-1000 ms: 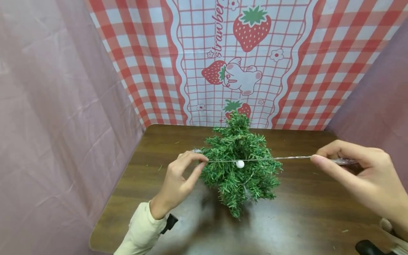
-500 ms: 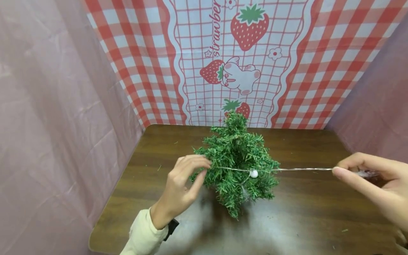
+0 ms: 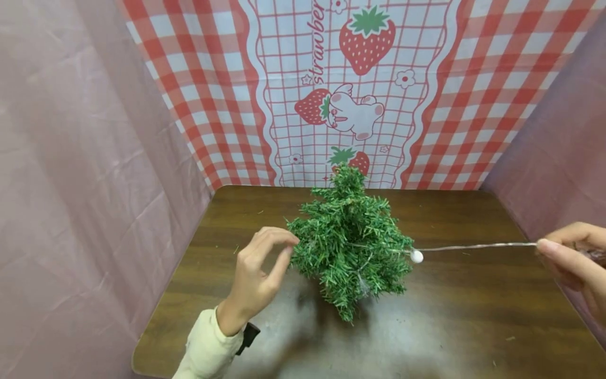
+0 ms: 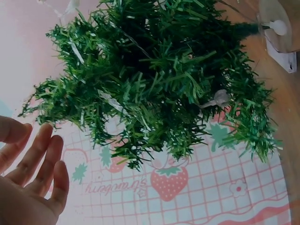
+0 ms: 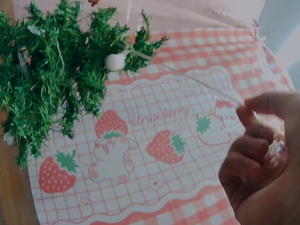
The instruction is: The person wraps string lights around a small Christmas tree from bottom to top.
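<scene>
A small green artificial Christmas tree (image 3: 350, 226) stands on the table. My right hand (image 3: 579, 258) pinches the clear wire of a light string (image 3: 478, 246) between thumb and index finger, off the tree's right side. The wire runs taut from there to the branches, where a round white bulb (image 3: 416, 256) hangs at the edge. More of the string lies bunched in that palm in the right wrist view. My left hand (image 3: 258, 268) is at the tree's left edge, fingers loosely bent and nothing held. A clear bulb (image 4: 220, 97) shows among the branches in the left wrist view.
The brown wooden table (image 3: 227, 310) has rounded corners and bits of fallen green needle. A strawberry-print cloth (image 3: 284, 105) hangs behind it, with pink curtains (image 3: 94, 184) at both sides. A white box-like piece (image 4: 283, 58) shows beyond the tree.
My right hand has moved to the right, drawing the wire and the white bulb across to the tree's right edge. My left hand has let go of the wire and shifted slightly left.
</scene>
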`<action>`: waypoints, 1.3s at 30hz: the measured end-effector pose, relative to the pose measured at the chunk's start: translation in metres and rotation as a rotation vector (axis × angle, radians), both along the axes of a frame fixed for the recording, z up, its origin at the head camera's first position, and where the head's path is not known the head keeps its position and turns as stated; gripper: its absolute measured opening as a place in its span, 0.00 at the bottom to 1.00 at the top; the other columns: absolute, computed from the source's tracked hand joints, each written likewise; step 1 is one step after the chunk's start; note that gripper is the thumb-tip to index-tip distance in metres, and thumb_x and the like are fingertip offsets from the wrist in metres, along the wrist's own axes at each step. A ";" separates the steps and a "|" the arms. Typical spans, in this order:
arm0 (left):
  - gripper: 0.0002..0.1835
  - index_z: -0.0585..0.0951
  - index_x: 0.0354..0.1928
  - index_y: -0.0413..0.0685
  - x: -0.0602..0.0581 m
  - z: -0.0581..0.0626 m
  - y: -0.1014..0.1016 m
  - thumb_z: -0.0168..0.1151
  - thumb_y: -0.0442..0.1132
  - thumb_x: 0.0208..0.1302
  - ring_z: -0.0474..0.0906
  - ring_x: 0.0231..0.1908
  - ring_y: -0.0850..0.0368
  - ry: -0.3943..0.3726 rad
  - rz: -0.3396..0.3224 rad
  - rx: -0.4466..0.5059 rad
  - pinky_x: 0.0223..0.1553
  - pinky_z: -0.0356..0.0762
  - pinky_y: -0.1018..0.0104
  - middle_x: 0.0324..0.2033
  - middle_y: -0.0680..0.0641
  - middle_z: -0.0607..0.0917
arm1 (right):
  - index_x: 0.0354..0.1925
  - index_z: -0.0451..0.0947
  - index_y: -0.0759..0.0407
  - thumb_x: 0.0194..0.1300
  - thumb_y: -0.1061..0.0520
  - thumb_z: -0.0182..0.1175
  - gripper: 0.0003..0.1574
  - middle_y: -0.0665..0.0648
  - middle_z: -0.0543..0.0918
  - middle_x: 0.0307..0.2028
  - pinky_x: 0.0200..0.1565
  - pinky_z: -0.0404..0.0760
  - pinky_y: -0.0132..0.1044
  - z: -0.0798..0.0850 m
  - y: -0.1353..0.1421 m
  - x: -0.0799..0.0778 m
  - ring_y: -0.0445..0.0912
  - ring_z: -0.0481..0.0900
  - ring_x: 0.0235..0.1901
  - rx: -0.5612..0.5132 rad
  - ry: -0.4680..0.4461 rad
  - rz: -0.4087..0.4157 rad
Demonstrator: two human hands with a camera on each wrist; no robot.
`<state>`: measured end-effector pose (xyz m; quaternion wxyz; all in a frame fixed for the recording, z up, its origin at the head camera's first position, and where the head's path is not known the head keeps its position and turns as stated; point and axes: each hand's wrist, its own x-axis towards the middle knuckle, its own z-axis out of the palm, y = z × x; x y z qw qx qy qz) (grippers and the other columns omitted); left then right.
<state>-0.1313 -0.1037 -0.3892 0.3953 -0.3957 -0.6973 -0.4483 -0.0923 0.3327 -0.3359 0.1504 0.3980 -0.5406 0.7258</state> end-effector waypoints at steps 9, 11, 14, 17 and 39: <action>0.08 0.81 0.46 0.41 -0.035 0.017 -0.008 0.57 0.28 0.69 0.80 0.43 0.53 -0.142 -0.001 -0.035 0.47 0.78 0.62 0.42 0.46 0.84 | 0.42 0.72 0.87 0.65 0.86 0.37 0.16 0.59 0.75 0.20 0.11 0.47 0.30 0.000 0.008 -0.025 0.43 0.58 0.12 -0.089 -0.074 -0.141; 0.08 0.81 0.47 0.42 -0.043 0.024 -0.007 0.58 0.29 0.69 0.80 0.42 0.54 -0.191 -0.015 -0.029 0.46 0.77 0.60 0.43 0.47 0.84 | 0.43 0.73 0.84 0.65 0.85 0.39 0.16 0.60 0.77 0.19 0.10 0.51 0.30 -0.002 0.011 -0.031 0.43 0.62 0.12 -0.118 -0.128 -0.191; 0.08 0.79 0.49 0.42 -0.057 0.034 -0.004 0.57 0.31 0.71 0.80 0.43 0.55 -0.264 -0.049 -0.024 0.46 0.77 0.59 0.44 0.45 0.84 | 0.45 0.74 0.80 0.64 0.85 0.45 0.15 0.61 0.80 0.20 0.11 0.62 0.28 -0.007 0.013 -0.040 0.43 0.70 0.12 -0.153 -0.227 -0.263; 0.09 0.77 0.52 0.40 -0.069 0.043 -0.001 0.57 0.33 0.72 0.80 0.47 0.54 -0.339 -0.085 -0.020 0.47 0.78 0.57 0.47 0.45 0.82 | 0.46 0.75 0.76 0.63 0.82 0.53 0.14 0.59 0.82 0.21 0.13 0.72 0.27 -0.010 0.014 -0.050 0.43 0.75 0.14 -0.117 -0.316 -0.360; 0.12 0.74 0.56 0.40 -0.107 0.055 0.016 0.55 0.36 0.75 0.77 0.55 0.51 -0.604 -0.206 -0.120 0.54 0.78 0.55 0.52 0.41 0.80 | 0.37 0.78 0.47 0.62 0.58 0.62 0.06 0.31 0.74 0.15 0.20 0.66 0.25 -0.023 0.027 -0.077 0.32 0.70 0.15 0.785 -0.320 -1.114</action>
